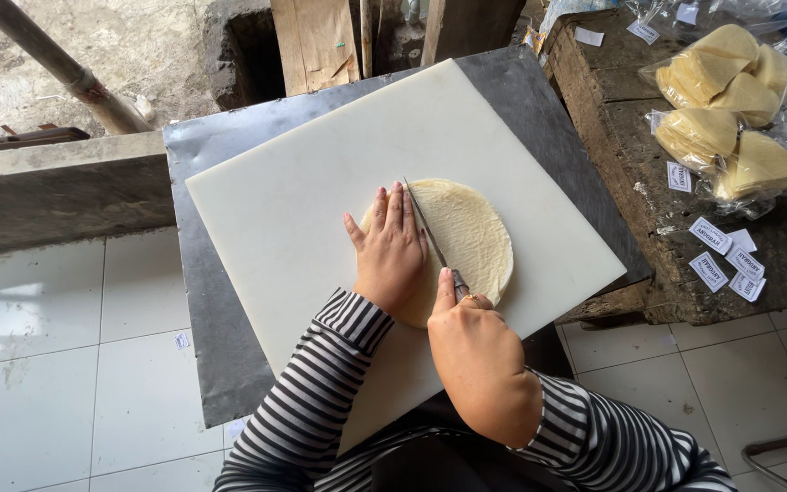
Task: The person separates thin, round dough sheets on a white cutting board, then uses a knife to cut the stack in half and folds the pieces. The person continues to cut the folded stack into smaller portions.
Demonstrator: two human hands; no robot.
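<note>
One round, pale yellow flatbread (471, 232), thin and faintly wrinkled, lies flat near the middle of one white plastic cutting board (321, 182). The board is smooth and rectangular, set at an angle on a dark grey metal table (202, 301). The left hand (392, 251) rests palm down on the left part of the flatbread, fingers straight and slightly spread. The right hand (475, 351) is closed around the handle of one knife (428, 228), forefinger along the top; its narrow steel blade lies across the flatbread, running from the near edge to the far edge just beside the left fingertips. Both arms wear black-and-white striped sleeves (321, 392).

To the right stands a rough, weathered wooden bench (630, 155). On it lie clear plastic bags (730, 109) holding folded, wedge-shaped yellow pieces; I count about seven wedges, though the wrapping hides some. Around them about ten small white paper labels (721, 251) are scattered. The floor (56, 364) is of glossy white square tiles, with one more scrap of paper on it.
</note>
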